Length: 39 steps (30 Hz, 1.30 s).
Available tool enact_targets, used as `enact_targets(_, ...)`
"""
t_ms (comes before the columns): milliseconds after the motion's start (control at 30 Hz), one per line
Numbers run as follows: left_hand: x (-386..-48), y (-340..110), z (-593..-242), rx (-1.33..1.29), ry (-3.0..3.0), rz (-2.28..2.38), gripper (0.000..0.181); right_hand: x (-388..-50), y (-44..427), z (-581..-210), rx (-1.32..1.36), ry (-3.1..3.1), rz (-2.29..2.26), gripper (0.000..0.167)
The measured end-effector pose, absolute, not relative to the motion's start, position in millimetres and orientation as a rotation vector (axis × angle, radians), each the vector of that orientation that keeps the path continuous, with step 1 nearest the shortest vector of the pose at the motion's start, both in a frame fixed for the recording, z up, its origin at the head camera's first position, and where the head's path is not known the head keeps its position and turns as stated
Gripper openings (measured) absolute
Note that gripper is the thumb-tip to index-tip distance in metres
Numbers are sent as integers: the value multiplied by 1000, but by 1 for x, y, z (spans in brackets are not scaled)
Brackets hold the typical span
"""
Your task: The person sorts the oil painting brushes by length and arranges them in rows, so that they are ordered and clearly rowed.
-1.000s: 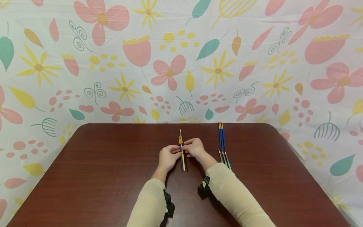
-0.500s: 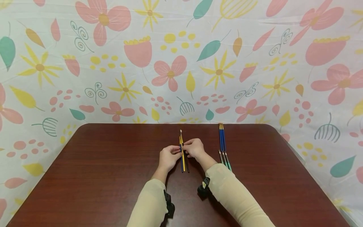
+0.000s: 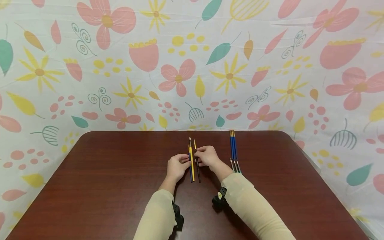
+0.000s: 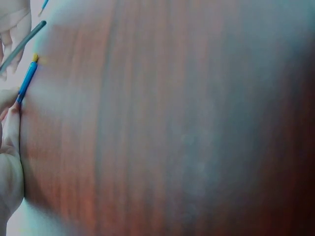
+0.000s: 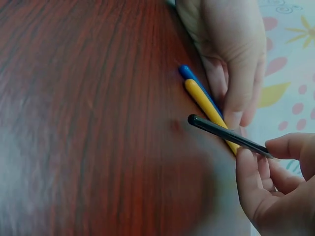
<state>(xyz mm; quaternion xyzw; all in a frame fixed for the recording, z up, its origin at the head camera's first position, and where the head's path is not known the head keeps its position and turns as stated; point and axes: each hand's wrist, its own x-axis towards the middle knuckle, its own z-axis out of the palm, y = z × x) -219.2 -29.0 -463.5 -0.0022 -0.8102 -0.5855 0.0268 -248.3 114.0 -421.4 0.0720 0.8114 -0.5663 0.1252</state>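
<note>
My left hand holds a blue paintbrush and a yellow paintbrush side by side, bristle ends pointing away from me. In the right wrist view, the rounded handle ends of the yellow brush and the blue brush lie close together below the left fingers. Thumb and fingers of my right hand pinch a black paintbrush, just right of the yellow one with a narrow gap. That black handle sticks out from the right fingertips. The left wrist view catches only part of the left hand.
Three blue paintbrushes lie in a row at the back right of the brown table. In front of them are three more brushes, their handles mostly behind the right sleeve. A flowered cloth hangs behind the table.
The black brush has parted from the blue and yellow ones, moving slightly right with my right hand, and now lies nearly parallel to them. The left hand stays nearly in place.
</note>
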Motion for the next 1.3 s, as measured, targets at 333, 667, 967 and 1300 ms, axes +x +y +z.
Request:
enact_targets(333,-219,-30,-464,23,-2514,-1798,24,-247,132,-418,175,2317,-1663,36)
enact_targets(667,-220,-28,-464,14,-2505,-1809,25,-245,152,-416,163,2257,-1681,39)
enact_targets(967,-220,-28,-464,5,-2503,-1807,24,-240,168,-410,147,2254,-1695,42)
enact_targets(1300,-218,-29,-465,0,-2509,-1824,25,-236,187,-407,123,2267,-1708,48)
